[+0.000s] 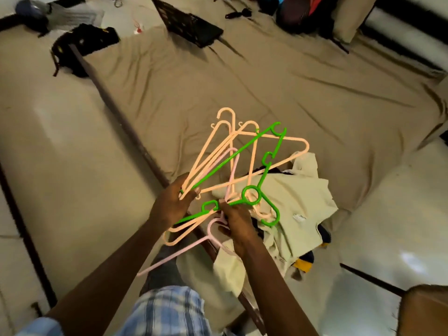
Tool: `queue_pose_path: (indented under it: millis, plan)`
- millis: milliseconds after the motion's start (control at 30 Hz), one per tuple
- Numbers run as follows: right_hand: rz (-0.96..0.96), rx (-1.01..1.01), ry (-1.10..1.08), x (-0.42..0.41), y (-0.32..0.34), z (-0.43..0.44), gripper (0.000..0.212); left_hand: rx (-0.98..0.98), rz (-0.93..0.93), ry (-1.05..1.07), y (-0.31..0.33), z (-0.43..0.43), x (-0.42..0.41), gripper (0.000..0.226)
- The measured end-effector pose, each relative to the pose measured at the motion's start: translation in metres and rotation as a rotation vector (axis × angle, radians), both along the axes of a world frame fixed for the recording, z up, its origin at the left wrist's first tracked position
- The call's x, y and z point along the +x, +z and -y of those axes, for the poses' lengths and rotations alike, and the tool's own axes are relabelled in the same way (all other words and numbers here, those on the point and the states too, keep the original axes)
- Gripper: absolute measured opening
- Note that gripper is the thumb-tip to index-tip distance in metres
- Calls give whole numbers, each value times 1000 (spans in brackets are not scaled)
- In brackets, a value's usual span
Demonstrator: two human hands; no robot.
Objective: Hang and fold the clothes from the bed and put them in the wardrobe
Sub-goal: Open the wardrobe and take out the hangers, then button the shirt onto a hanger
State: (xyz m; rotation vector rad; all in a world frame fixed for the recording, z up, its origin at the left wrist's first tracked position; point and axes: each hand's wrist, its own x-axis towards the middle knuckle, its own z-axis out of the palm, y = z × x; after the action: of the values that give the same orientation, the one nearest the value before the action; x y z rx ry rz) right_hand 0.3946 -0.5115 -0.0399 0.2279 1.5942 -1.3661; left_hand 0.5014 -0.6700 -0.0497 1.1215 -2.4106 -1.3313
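Blue checked shirt (169, 309): worn by the person, at the lower edge of the view; both bare forearms reach forward from it.
Left hand (173, 204): fingers curled round the bunched corners of the peach hangers (288, 138), which fan up and away from it.
Right hand (236, 221): just beside the left; fingers pinch the green hanger (234, 156) near its ringed neck, with the pink hanger (173, 255) against the same fingers, its long bar slanting down to the left.
Hanger bundle: held in the air above the near corner of the bed, hooks pointing different ways.
Clothes pile (295, 197): a crumpled pale cream garment on top, dark blue and yellow cloth showing beneath; lies on the near corner of the bed, under the hangers.
Bed (266, 81): tan, wrinkled sheet; dark frame rail (109, 103) along its left edge.
Floor (60, 154): glossy pale tiles on both sides of the bed.
Far end: black bag (82, 44) at the left corner, a flat black object (189, 25) on the sheet, a pillow (349, 15) and bright cloth (298, 8) at the top right.
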Motion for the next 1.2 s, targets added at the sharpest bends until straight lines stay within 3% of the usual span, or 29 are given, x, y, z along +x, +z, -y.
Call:
queue_pose_path:
  millis: [100,200,300,367,467,533,600,733,833,933,1033,1200]
  plan:
    - [37,56,-133,-22,-35,71,18,20,-33,-115,-52,78,-41,41]
    - [-55,174,-168,-34,-84,136,29,71,16,-192,-114,150,-76,37]
    - [-325,363,-22,-35,-128,163,30,67,81,-228,-167,195,-106,40]
    - [-617,536,89,-34,-148,161,33,74,110,-235,-199,210,-130,37]
    - [-970,906,308,-39,-170,129,52,95,169,-207,-246,214,-159,36]
    - [-910,1132,455,-47,-181,101,77,70,205,-200,-277,216,-173,43]
    - [-825,1220,548,-57,-190,73,86,46,249,-177,-300,221,-177,44]
    - [-925,1165,631,-76,-190,31,54,43,387,-205,-339,234,-176,49]
    - [-874,1089,321,-91,-168,38,41,90,588,-288,-354,243,-174,51]
    - [-769,971,-121,-97,-146,55,32,12,598,-289,-342,237,-171,61]
    - [-698,794,-399,-106,-112,75,32,-9,495,-341,-291,212,-171,70]
    - [-632,610,-503,-122,-36,91,26,319,-26,-659,-177,145,-174,58]
